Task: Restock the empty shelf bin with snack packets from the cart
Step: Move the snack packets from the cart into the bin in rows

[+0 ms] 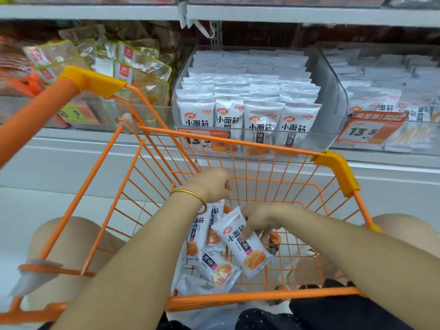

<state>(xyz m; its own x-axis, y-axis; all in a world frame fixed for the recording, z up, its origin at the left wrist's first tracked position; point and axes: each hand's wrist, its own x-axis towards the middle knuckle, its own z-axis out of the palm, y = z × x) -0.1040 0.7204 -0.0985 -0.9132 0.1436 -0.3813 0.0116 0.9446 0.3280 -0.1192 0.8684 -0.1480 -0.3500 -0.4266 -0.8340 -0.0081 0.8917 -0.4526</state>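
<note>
Head view: before a stocked shelf bin [329,91], over white floor tiles [59,206], your right hand [259,220] pinches a snack packet [245,248] in the orange cart [238,300]; what your left hand [209,184] holds cannot be told.

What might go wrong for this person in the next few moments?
1. The right hand pinches one tilted snack packet by its upper part only, so it may slip back into the cart.
2. The shelf bin already looks packed to its front, so added packets may not fit and could spill over.
</note>
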